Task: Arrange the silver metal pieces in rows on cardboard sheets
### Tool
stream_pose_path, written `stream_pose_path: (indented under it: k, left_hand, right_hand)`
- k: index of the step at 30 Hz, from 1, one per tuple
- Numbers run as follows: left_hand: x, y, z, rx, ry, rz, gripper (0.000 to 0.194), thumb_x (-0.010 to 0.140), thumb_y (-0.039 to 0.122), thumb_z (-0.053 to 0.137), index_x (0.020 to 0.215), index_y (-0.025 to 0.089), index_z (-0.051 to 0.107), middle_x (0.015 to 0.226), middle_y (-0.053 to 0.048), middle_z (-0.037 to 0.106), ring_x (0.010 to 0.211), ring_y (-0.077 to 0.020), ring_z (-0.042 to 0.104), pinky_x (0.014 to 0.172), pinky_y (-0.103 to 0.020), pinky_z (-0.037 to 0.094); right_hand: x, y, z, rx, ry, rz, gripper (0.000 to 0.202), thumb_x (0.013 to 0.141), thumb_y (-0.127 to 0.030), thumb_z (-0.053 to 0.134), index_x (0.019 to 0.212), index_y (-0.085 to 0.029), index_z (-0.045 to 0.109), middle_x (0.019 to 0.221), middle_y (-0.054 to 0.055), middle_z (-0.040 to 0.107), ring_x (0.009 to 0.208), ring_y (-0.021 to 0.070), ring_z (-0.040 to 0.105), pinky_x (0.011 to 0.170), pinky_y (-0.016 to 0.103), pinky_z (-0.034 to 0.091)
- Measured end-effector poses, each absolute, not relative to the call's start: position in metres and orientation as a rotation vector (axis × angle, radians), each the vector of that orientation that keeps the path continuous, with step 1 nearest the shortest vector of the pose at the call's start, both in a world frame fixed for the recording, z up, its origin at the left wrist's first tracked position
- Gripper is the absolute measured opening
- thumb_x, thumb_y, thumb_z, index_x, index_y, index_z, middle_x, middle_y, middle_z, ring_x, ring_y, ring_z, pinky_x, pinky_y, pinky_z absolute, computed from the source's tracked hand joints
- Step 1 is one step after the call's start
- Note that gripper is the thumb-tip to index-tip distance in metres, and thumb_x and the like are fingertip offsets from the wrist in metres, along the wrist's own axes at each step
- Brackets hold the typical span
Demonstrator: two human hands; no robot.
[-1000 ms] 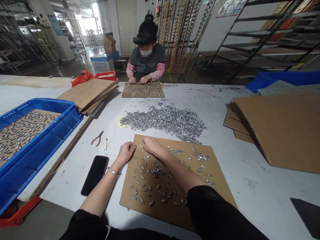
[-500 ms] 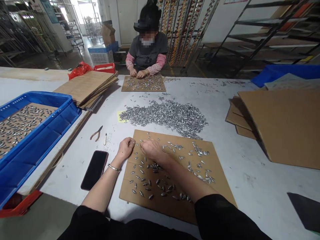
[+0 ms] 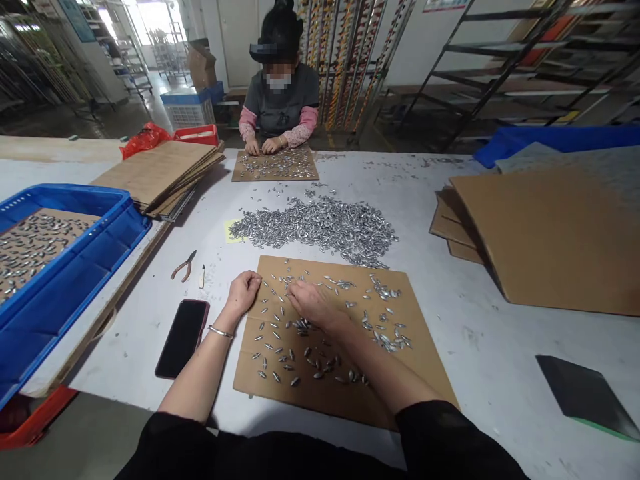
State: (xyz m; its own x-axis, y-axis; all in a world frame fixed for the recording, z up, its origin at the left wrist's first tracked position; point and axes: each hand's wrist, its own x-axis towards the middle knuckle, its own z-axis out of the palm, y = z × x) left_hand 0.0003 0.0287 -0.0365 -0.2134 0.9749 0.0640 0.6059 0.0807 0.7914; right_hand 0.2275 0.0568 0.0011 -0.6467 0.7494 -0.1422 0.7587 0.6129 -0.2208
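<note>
In the head view, my left hand (image 3: pixel 245 292) rests at the upper left edge of a brown cardboard sheet (image 3: pixel 423 360), fingers curled in; whatever they may hold is hidden. My right hand (image 3: pixel 311 303) is over the sheet's upper left part, thumb and fingers pinched together. Anything between those fingertips is too small to make out. Small silvery, spindle-shaped metal pieces lie on the sheet, spaced apart in rows on the left. Looser clusters of metal pieces (image 3: pixel 385 341) lie at the middle and right. Beyond the sheet spreads a large heap of the same pieces (image 3: pixel 325 225).
Left of the sheet lie a phone (image 3: pixel 182 339), pliers (image 3: pixel 184 266) and a small white-handled tool (image 3: pixel 202 276). A blue crate (image 3: pixel 107 230) and stacked cardboard (image 3: pixel 155 170) stand farther left. More cardboard (image 3: pixel 555 240) leans at right. Across the table, a co-worker (image 3: pixel 280 107) handles another sheet.
The view has turned slightly right, so things sit farther left in the picture. My right hand has shifted a little right across the sheet, still pinched. My left hand stays at the sheet's edge.
</note>
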Motion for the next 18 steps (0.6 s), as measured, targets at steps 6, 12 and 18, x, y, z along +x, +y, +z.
stream_pose_path:
  k: [6, 12, 18]
  left_hand:
    - [-0.001, 0.03, -0.038, 1.576, 1.873, 0.981, 0.016, 0.09, 0.029, 0.053, 0.089, 0.02, 0.067, 0.089, -0.004, 0.074, 0.086, -0.0205, 0.067, 0.083, -0.033, 0.051]
    - [-0.001, 0.03, -0.038, 1.58, 1.877, 0.994, 0.016, 0.089, 0.029, 0.053, 0.088, 0.021, 0.067, 0.089, -0.004, 0.074, 0.085, -0.0203, 0.067, 0.082, -0.033, 0.052]
    - [-0.002, 0.031, -0.04, 1.584, 1.874, 0.997, 0.017, 0.089, 0.03, 0.053, 0.088, 0.021, 0.068, 0.089, -0.004, 0.074, 0.084, -0.0204, 0.067, 0.082, -0.033, 0.052]
  right_hand:
    - [0.214, 0.042, 0.011, 1.379, 2.733, -0.531, 0.026, 0.102, -0.028, 0.044, 0.104, -0.019, 0.069, 0.108, 0.009, 0.072, 0.096, 0.0198, 0.065, 0.08, 0.027, 0.04]
    - [0.181, 0.036, 0.02, 1.471, 2.567, -0.578, 0.026, 0.093, -0.029, 0.051, 0.102, -0.019, 0.074, 0.102, 0.014, 0.076, 0.097, 0.0268, 0.07, 0.078, 0.032, 0.046]
    - [0.179, 0.044, 0.025, 1.575, 2.468, -0.676, 0.023, 0.09, -0.024, 0.054, 0.101, -0.021, 0.075, 0.106, 0.014, 0.075, 0.1, 0.0269, 0.069, 0.077, 0.031, 0.046]
